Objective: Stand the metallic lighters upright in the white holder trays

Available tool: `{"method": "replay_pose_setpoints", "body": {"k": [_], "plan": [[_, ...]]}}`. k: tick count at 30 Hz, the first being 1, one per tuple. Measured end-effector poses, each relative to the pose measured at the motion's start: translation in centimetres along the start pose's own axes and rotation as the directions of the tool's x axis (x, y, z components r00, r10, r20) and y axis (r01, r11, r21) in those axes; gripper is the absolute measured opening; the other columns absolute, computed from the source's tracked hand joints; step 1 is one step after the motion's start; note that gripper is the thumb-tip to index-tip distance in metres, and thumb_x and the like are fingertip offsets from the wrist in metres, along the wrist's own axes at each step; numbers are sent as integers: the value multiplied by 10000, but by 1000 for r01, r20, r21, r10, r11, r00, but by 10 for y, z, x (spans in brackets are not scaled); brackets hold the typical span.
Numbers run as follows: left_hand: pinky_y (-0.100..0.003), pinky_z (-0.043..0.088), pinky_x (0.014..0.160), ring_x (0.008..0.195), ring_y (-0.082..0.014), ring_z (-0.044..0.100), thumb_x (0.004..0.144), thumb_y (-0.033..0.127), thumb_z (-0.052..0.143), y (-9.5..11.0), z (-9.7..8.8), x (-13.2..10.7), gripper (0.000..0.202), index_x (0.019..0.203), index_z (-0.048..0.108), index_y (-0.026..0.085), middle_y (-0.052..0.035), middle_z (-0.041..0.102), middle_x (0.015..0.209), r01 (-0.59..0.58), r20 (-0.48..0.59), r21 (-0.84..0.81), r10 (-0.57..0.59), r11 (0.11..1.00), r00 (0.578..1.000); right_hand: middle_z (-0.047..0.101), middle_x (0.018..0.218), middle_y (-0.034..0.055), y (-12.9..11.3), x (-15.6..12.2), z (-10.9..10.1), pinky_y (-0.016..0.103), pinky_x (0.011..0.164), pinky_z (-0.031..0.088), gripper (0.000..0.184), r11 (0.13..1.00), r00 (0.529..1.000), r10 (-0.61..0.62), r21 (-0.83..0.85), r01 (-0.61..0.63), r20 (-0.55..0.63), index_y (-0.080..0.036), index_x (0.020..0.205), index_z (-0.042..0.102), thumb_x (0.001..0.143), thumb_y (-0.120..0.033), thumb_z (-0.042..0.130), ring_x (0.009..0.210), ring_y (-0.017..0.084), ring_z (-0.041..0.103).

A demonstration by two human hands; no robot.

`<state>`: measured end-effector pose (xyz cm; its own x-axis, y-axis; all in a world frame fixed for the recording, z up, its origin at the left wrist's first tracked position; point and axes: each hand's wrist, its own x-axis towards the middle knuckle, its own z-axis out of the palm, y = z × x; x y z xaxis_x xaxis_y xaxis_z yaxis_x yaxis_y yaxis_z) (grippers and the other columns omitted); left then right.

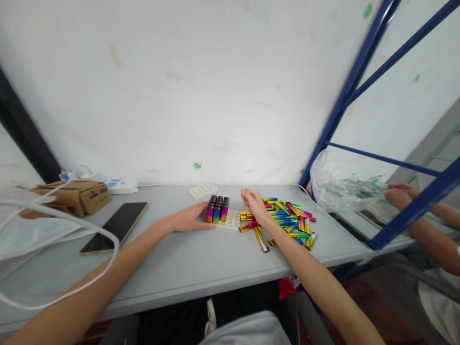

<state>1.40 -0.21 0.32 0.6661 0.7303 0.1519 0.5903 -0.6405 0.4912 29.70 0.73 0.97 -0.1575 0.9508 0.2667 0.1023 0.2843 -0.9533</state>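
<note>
My left hand (192, 218) curves round the left end of a white tray with round holes (232, 220), its thumb at the near edge and its fingers at the far side. Several shiny, rainbow-coloured lighters (217, 211) with dark tops stand upright in rows on the tray's left part. The tray's right part shows bare holes. My right hand (254, 203) is closed above the left edge of a loose heap of metallic-coloured lighters (287, 223). Its curled fingers hide whatever may be between them.
A second white holed tray (203, 191) lies near the wall. To the left are a phone (117, 226), a cardboard box (74, 197) and a white cable (104, 232). On the right, a blue metal frame (338, 110) stands beside a clear plastic bag (330, 184) and a co-worker's hands (400, 192).
</note>
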Motion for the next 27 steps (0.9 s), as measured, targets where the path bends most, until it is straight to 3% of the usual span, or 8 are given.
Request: {"method": "replay_pose_setpoints", "body": {"k": [5, 11, 17, 21, 24, 27], "plan": [[-484, 407, 1244, 1407, -379, 570, 873, 670, 753, 0, 0, 0, 834, 1506, 527, 177, -150, 601, 1550, -6, -13, -9, 5, 1000, 1000, 346, 573, -52, 8, 2, 5, 268, 539, 253, 359, 945, 983, -165, -300, 134, -81, -250, 602, 379, 818, -488, 539, 570, 123, 337], [-478, 406, 1242, 1402, -373, 572, 880, 654, 750, 0, 1, 0, 833, 1507, 516, 159, -161, 592, 1553, 7, -8, -14, -7, 1000, 1000, 336, 593, -56, 3, -3, 8, 273, 563, 259, 385, 915, 975, -220, -354, 192, -40, -246, 615, 374, 865, -494, 531, 580, 121, 339], [-473, 390, 1251, 1419, -365, 562, 890, 657, 741, -2, 2, 1, 844, 1521, 500, 151, -167, 581, 1564, -2, 4, -27, 2, 1000, 1000, 521, 648, -40, -14, -15, 10, 254, 584, 393, 448, 912, 964, -244, -313, 265, 104, -230, 781, 517, 1008, -616, 507, 584, 133, 479], [-461, 407, 1236, 1399, -363, 581, 893, 657, 737, -1, 1, 0, 835, 1514, 506, 149, -162, 603, 1539, 1, 2, -32, -1, 999, 1000, 648, 806, 18, -23, -20, 10, 255, 668, 477, 476, 878, 933, -295, -326, 350, 208, -217, 853, 608, 1027, -639, 472, 739, 165, 600], [-457, 413, 1230, 1396, -366, 584, 890, 647, 742, 0, 1, 0, 834, 1512, 508, 142, -170, 608, 1530, 10, 4, -31, -10, 999, 1000, 601, 714, 5, -26, -21, 8, 257, 655, 440, 500, 794, 905, -338, -438, 422, 259, -212, 752, 589, 1021, -624, 497, 696, 159, 542], [-457, 429, 1217, 1378, -368, 597, 891, 651, 741, -1, 1, 0, 818, 1503, 523, 156, -164, 620, 1518, -3, -3, -34, 3, 999, 1000, 560, 608, -21, -26, -23, 7, 261, 616, 395, 499, 748, 900, -302, -507, 428, 314, -212, 690, 571, 1015, -589, 533, 590, 137, 480]]}}
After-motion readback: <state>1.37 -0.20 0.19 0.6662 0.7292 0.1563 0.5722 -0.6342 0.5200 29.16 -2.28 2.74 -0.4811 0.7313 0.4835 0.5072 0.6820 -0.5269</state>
